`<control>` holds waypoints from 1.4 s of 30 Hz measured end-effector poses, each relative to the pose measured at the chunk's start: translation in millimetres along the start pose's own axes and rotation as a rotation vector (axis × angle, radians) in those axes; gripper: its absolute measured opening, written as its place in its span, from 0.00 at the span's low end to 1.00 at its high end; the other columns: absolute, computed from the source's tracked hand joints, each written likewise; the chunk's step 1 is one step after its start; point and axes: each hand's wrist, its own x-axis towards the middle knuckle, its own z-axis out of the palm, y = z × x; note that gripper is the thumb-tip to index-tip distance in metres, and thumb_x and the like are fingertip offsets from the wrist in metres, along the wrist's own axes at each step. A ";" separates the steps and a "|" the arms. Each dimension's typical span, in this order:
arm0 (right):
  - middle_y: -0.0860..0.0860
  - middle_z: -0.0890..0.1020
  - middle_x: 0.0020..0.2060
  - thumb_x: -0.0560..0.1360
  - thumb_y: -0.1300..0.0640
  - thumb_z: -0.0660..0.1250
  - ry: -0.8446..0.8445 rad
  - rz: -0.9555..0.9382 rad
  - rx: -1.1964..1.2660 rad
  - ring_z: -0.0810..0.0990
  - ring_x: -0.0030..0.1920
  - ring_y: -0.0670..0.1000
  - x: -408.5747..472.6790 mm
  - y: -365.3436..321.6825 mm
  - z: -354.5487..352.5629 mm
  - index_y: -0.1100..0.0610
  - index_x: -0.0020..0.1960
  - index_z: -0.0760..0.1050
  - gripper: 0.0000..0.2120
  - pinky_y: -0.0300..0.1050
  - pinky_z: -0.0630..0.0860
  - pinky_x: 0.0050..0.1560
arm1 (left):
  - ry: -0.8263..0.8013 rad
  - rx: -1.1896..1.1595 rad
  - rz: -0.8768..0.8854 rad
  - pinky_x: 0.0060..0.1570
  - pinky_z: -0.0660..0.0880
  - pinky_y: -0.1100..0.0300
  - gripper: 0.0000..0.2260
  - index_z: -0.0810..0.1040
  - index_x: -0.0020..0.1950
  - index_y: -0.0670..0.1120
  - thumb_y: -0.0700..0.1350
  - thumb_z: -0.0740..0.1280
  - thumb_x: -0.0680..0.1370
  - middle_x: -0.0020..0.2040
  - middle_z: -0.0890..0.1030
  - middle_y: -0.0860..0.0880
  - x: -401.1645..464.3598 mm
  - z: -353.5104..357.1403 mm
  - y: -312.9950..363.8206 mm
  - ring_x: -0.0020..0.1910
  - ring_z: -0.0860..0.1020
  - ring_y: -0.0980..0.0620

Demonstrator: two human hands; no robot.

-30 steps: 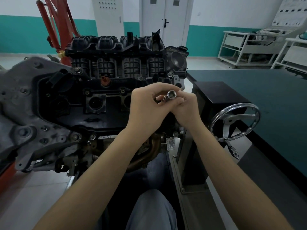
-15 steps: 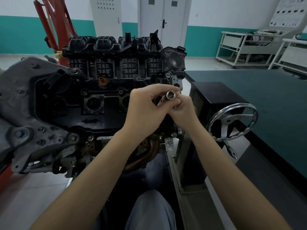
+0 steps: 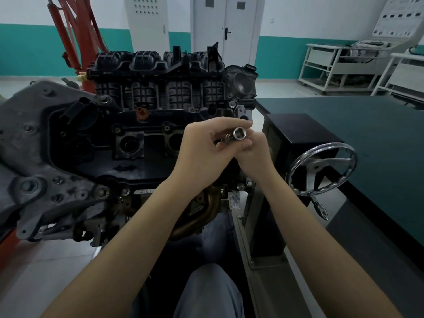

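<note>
Where the socket is: the socket (image 3: 239,134) is held in the air between both hands, in front of the engine (image 3: 142,143) and touching no part of it.
Long axis: its open hex mouth faces up toward the camera; the body runs back and down-left toward the left palm.
Joined part: a thinner chrome piece (image 3: 226,140) sits at the socket's back end; whether it is an extension or an adaptor cannot be told.
Left hand: the left hand (image 3: 202,150) is curled, with the forefinger arched over the socket's top and the thumb side closing on the chrome piece.
Right hand: the right hand (image 3: 254,154) is curled, with its fingertips pinching the socket from below and from the right.
Nearer hand: both touch it; the right hand has the mouth end, the left hand the tail end.
Likely step: fitting or pulling apart the two pieces along that axis, so the hands would work toward or away from each other, not sideways.
Engine behind: the black intake manifold (image 3: 160,65) rises beyond the hands.
Right of the hands: a black box (image 3: 300,129) on the stand, then a chrome handwheel (image 3: 321,171), near but apart.
Farther out: a green table (image 3: 367,138) at right, a red hoist (image 3: 75,31) at back left.
</note>
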 end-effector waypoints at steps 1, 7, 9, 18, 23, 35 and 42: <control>0.45 0.83 0.40 0.71 0.68 0.69 0.012 0.008 0.001 0.82 0.44 0.42 0.2 0.7 0.3 0.56 0.48 0.80 0.09 0.35 0.77 0.47 | -0.010 0.007 0.013 0.54 0.77 0.64 0.17 0.81 0.56 0.46 0.36 0.76 0.69 0.47 0.83 0.53 0.1 0.2 -0.3 0.50 0.82 0.59; 0.40 0.83 0.41 0.72 0.69 0.69 0.015 -0.023 0.014 0.81 0.44 0.39 -0.9 2.0 -1.0 0.57 0.53 0.78 0.13 0.33 0.75 0.46 | 0.077 0.033 0.002 0.50 0.77 0.67 0.13 0.83 0.52 0.46 0.36 0.77 0.69 0.43 0.82 0.57 1.6 3.5 -1.7 0.46 0.82 0.60; 0.37 0.83 0.40 0.73 0.71 0.67 -0.011 -0.018 0.009 0.81 0.45 0.38 -1.6 3.1 -2.2 0.56 0.54 0.76 0.14 0.33 0.75 0.48 | 0.026 -0.053 -0.011 0.54 0.78 0.61 0.15 0.81 0.54 0.46 0.33 0.74 0.71 0.45 0.83 0.53 1.4 1.4 -2.3 0.49 0.83 0.57; 0.44 0.84 0.43 0.72 0.70 0.70 0.019 -0.031 0.023 0.82 0.46 0.43 -1.7 2.5 -1.5 0.56 0.51 0.79 0.12 0.36 0.76 0.49 | 0.083 -0.046 -0.017 0.51 0.78 0.63 0.14 0.82 0.50 0.47 0.35 0.76 0.68 0.43 0.83 0.55 1.9 1.4 -0.3 0.46 0.82 0.59; 0.35 0.83 0.38 0.72 0.72 0.67 0.019 0.000 0.011 0.81 0.43 0.38 -1.5 3.1 -2.6 0.55 0.51 0.78 0.15 0.31 0.75 0.45 | -0.054 -0.126 -0.023 0.56 0.78 0.57 0.17 0.80 0.56 0.44 0.30 0.72 0.71 0.48 0.84 0.48 2.0 -1.3 -0.6 0.51 0.83 0.53; 0.42 0.83 0.38 0.71 0.74 0.68 0.011 0.030 0.007 0.82 0.42 0.40 -0.3 3.3 -6.6 0.59 0.50 0.79 0.14 0.34 0.76 0.45 | -0.063 -0.109 -0.034 0.57 0.78 0.54 0.15 0.82 0.54 0.41 0.31 0.74 0.69 0.48 0.84 0.46 2.3 -1.0 0.6 0.51 0.83 0.52; 0.38 0.83 0.39 0.72 0.69 0.68 0.001 -0.003 0.012 0.81 0.43 0.38 0.1 -5.1 -4.6 0.50 0.47 0.78 0.14 0.30 0.74 0.45 | 0.010 -0.075 -0.050 0.53 0.78 0.62 0.13 0.83 0.51 0.46 0.34 0.76 0.69 0.45 0.84 0.52 6.9 1.7 3.7 0.48 0.83 0.57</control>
